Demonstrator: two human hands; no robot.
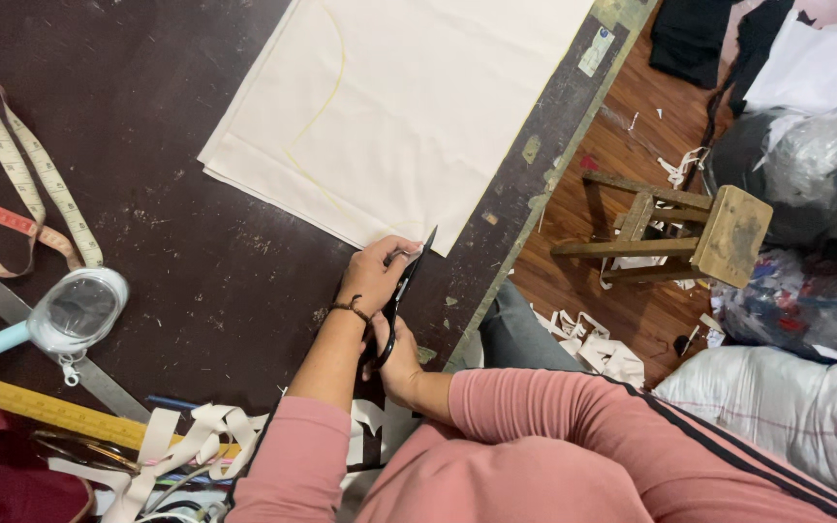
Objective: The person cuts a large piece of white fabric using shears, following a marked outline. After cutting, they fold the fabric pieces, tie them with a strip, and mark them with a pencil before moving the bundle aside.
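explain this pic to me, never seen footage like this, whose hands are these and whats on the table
There is no machine here. The one picture comes from a camera worn on a person's head, looking down at their own two hands. The left hand presses the near corner of a cream cloth that lies on a dark table. The right hand holds black scissors, blades at the cloth's corner. A faint yellow curve is drawn on the cloth. At the left lie tape measures, a yellow ruler and cloth strips. On the floor to the right stand a wooden stool and stuffed bags, with scraps around.
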